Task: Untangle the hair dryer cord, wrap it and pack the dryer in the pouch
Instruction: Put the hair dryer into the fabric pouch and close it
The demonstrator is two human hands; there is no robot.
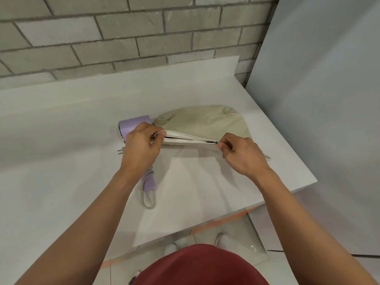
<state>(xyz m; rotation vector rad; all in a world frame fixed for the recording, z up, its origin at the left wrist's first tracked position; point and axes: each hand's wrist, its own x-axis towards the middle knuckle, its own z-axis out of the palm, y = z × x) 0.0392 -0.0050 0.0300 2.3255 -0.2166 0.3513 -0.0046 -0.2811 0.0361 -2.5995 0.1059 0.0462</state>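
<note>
Hair dryer (133, 124) is lying at nine o'clock of the pouch (205, 120) as the left hand (141, 147) is pinching its mouth and the right hand (242, 155) the zip pull (216, 142), seemingly unzipping it wide for loading.

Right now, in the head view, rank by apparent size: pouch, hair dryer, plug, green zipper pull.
1. pouch
2. hair dryer, partly hidden under the left hand
3. plug and green zipper pull: both tiny, and the plug is mostly hidden, so unranked.
</note>
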